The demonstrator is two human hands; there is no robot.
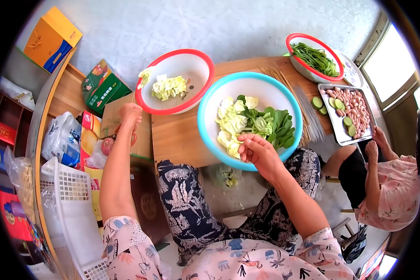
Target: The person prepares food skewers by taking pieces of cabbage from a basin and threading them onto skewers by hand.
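At the wooden table's (175, 145) near edge, a blue-rimmed basin (202, 122) holds pale leaves (232, 123) just left of and beyond the nearer right hand (260, 155), its fingers curled at them, grip unclear, while the left hand (130, 113) is fisted past the left edge.

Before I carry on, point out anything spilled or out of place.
Two green slices lie outside the metal tray, though similar ones sit inside. A pale leaf shows at the red-rimmed bowl's edge, apart from the other leaves; whether it rests there is unclear.
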